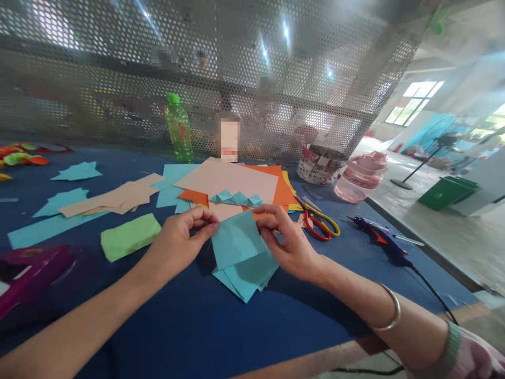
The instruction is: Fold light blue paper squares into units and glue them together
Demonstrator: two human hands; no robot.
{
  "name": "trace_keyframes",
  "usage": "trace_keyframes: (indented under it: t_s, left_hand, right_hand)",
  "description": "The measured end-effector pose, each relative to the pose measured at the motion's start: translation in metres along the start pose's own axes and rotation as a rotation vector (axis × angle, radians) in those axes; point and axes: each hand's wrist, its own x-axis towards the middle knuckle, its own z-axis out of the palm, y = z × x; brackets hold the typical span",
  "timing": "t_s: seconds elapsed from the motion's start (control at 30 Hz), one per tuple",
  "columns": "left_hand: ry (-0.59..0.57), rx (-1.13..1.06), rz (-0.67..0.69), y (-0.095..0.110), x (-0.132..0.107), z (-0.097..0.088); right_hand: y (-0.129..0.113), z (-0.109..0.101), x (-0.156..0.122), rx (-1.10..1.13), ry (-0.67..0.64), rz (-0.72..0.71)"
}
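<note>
A square of blue paper (239, 239) is raised a little above the table, its upper corners between my two hands. My left hand (189, 231) pinches the left corner between thumb and fingers. At the right edge, my right hand (286, 242) has its fingers curled round the other corner. Beneath it lie several more blue sheets (246, 281), loosely stacked. Just beyond sits a row of small folded blue paper pieces (236, 198). Behind them, a pale pink sheet (232, 180) rests over orange paper (282, 187).
Scissors (317, 221) with red and yellow handles and a glue gun (379, 237) lie to the right. A pink bottle (363, 176) and a round basket (321, 164) stand behind them. Left are green paper (130, 237), pale strips (114, 199) and a purple object (31, 273). A green bottle (179, 129) stands behind.
</note>
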Motion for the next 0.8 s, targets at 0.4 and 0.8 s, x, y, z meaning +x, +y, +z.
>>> trace_keyframes:
  t_s: [0.4,0.8]
  left_hand:
    - [0.0,-0.216,-0.135,0.007,-0.003,-0.001]
    - [-0.218,-0.517,-0.312,0.016,-0.011,0.005]
  right_hand:
    - [0.002,0.001,0.003,-0.054,-0.024,-0.06]
    - [-0.003,0.005,0.002,0.083,0.04,0.241]
